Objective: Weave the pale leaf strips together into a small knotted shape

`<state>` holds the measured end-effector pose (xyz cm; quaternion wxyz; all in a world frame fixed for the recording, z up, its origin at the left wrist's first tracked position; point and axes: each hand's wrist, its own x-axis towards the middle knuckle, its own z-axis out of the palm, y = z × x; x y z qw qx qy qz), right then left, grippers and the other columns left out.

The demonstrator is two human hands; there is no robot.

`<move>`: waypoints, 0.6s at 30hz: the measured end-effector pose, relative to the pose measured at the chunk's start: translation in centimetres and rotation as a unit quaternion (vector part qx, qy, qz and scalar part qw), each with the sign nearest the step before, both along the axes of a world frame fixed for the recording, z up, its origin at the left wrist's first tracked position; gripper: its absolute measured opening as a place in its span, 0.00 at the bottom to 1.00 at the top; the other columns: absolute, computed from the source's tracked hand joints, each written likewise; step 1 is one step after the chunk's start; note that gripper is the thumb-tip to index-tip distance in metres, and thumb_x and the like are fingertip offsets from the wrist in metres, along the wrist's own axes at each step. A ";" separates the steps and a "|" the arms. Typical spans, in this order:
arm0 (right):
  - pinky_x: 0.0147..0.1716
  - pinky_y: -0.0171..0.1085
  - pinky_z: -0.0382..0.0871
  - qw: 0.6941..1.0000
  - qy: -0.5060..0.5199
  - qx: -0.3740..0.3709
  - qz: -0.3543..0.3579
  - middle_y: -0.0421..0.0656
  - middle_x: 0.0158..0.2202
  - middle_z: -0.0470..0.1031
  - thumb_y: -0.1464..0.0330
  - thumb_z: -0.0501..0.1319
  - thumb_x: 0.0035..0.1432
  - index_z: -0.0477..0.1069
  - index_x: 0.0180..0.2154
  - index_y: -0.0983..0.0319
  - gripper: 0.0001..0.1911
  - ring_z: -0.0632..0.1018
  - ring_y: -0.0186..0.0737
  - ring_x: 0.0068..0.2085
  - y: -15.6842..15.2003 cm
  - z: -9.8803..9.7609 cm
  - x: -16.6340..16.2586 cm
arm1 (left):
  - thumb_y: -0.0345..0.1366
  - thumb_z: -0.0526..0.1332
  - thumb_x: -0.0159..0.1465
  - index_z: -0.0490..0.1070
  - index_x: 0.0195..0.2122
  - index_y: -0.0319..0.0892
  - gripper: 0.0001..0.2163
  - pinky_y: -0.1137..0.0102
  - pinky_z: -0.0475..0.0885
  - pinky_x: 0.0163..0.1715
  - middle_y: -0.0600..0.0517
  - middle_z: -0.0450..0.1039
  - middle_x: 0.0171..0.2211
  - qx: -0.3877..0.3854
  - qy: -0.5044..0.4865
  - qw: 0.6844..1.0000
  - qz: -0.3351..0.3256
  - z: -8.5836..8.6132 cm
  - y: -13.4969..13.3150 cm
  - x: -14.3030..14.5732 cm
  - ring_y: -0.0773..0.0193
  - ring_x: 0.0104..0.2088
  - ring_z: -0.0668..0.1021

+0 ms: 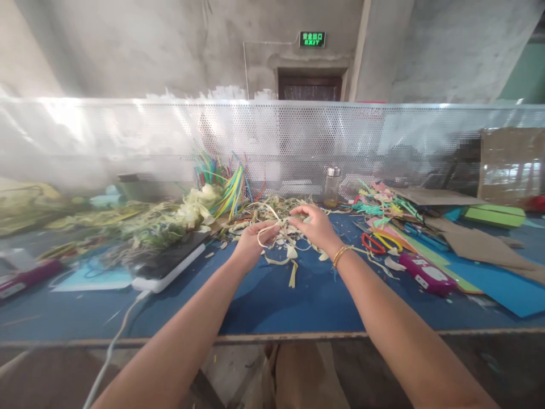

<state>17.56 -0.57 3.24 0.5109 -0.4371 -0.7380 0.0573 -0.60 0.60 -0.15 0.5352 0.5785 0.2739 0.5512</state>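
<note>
Over the middle of the blue table (289, 312), my left hand (251, 243) pinches a pale cream cord (267, 230) that loops up and around its fingers. My right hand (313, 224), with a beaded bracelet at the wrist, meets it from the right, its fingertips closed on the same cord. The exact knot or crossing between the fingertips is too small to make out. Pale leaf-like pieces (292, 272) hang or lie just below the hands. Behind them is a heap of cream and greenish strands (281, 203).
At left stand a black-and-white device (170, 270) with a white cable (114, 341) and a bundle of coloured stems (234, 184). To the right are scissors (385, 243), a purple device (427, 274), coloured paper and cardboard. A glass bottle (332, 187) stands near the perforated divider (298, 130).
</note>
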 end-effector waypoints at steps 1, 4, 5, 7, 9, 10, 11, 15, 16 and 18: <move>0.46 0.43 0.58 0.997 -0.030 0.064 -0.035 0.44 0.40 0.73 0.62 0.63 0.52 0.73 0.39 0.59 0.12 0.70 0.43 0.44 -0.5 0.2 -0.3 | 0.41 0.68 0.50 0.76 0.30 0.38 0.12 0.75 0.60 0.24 0.55 0.68 0.21 0.007 0.003 1.000 0.019 0.0 0.1 -0.1 0.73 0.22 0.66; 0.48 0.45 0.54 0.977 -0.143 0.152 -0.035 0.43 0.41 0.73 0.65 0.61 0.55 0.72 0.46 0.53 0.14 0.68 0.43 0.45 -1.9 0.5 -1.7 | 0.42 0.68 0.49 0.77 0.30 0.38 0.13 0.73 0.63 0.25 0.52 0.72 0.24 0.035 0.033 0.996 0.078 0.0 0.3 -0.3 0.69 0.24 0.70; 0.47 0.44 0.53 0.970 -0.176 0.165 -0.021 0.42 0.39 0.73 0.65 0.61 0.56 0.72 0.45 0.52 0.14 0.68 0.42 0.43 -2.4 0.5 -2.2 | 0.42 0.68 0.49 0.77 0.29 0.38 0.12 0.73 0.64 0.26 0.52 0.73 0.24 0.049 0.046 0.993 0.092 0.0 0.3 -0.4 0.67 0.25 0.71; 0.46 0.45 0.52 0.960 -0.221 0.172 0.016 0.39 0.37 0.74 0.65 0.59 0.57 0.74 0.41 0.51 0.09 0.67 0.41 0.41 -2.9 0.3 -3.1 | 0.41 0.68 0.49 0.77 0.29 0.38 0.11 0.72 0.65 0.28 0.52 0.73 0.25 0.074 0.059 0.988 0.118 0.2 0.3 -0.6 0.66 0.27 0.71; 0.46 0.45 0.50 0.955 -0.235 0.175 0.044 0.38 0.36 0.76 0.64 0.58 0.59 0.75 0.36 0.52 0.07 0.67 0.41 0.41 -3.2 -0.1 -3.8 | 0.40 0.67 0.49 0.78 0.29 0.38 0.11 0.72 0.66 0.28 0.51 0.73 0.25 0.084 0.057 0.986 0.133 0.3 0.3 -0.6 0.65 0.28 0.72; 0.46 0.45 0.50 0.954 -0.235 0.177 0.055 0.38 0.35 0.76 0.64 0.58 0.59 0.75 0.34 0.53 0.07 0.67 0.40 0.41 -3.2 -0.2 -4.0 | 0.40 0.67 0.49 0.78 0.28 0.38 0.11 0.72 0.66 0.28 0.51 0.73 0.25 0.085 0.054 0.985 0.137 0.4 0.2 -0.6 0.65 0.28 0.72; 0.46 0.46 0.50 0.954 -0.232 0.178 0.063 0.38 0.35 0.76 0.64 0.58 0.60 0.75 0.33 0.53 0.08 0.67 0.40 0.41 -3.3 -0.4 -4.2 | 0.41 0.67 0.49 0.78 0.28 0.38 0.11 0.72 0.65 0.28 0.51 0.73 0.25 0.085 0.051 0.985 0.140 0.5 0.1 -0.6 0.65 0.28 0.71; 0.47 0.46 0.50 0.956 -0.212 0.185 0.084 0.37 0.35 0.77 0.66 0.59 0.58 0.75 0.33 0.54 0.06 0.68 0.40 0.41 -3.5 -0.7 -4.5 | 0.43 0.67 0.49 0.77 0.27 0.38 0.12 0.73 0.64 0.26 0.51 0.72 0.25 0.066 0.021 0.988 0.141 0.9 -0.3 -0.5 0.66 0.26 0.71; 0.47 0.46 0.51 0.956 -0.207 0.187 0.091 0.37 0.35 0.77 0.67 0.60 0.58 0.75 0.33 0.54 0.06 0.68 0.40 0.42 -3.6 -0.7 -4.5 | 0.43 0.67 0.48 0.77 0.26 0.37 0.12 0.72 0.64 0.25 0.51 0.72 0.24 0.053 0.010 0.989 0.140 1.0 -0.3 -0.5 0.67 0.25 0.71; 0.48 0.45 0.52 0.955 -0.196 0.192 0.107 0.36 0.35 0.77 0.68 0.60 0.57 0.75 0.34 0.53 0.06 0.69 0.40 0.42 -3.7 -0.6 -4.5 | 0.43 0.68 0.47 0.76 0.26 0.37 0.13 0.72 0.63 0.24 0.51 0.71 0.23 0.026 -0.013 0.990 0.136 1.1 -0.3 -0.4 0.67 0.24 0.70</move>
